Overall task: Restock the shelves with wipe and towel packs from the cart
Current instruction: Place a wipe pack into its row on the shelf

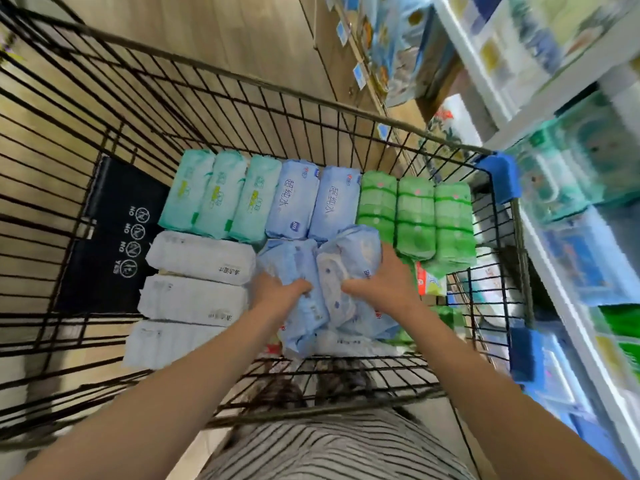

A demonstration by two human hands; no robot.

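L hand [278, 289], R hand [382, 284] round packs [351, 249]

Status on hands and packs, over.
Left hand grips left blue pack, right hand grips right blue pack. Both low inside cart. Wire side stands between packs and shelves.

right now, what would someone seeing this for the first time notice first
The left hand and right hand each grip one of the pale blue packs at the near middle of the black wire cart. Around them lie neat rows: bright green packs at the far right, mint packs at the far left and white packs on the near left. Blurred shelves run along the right.
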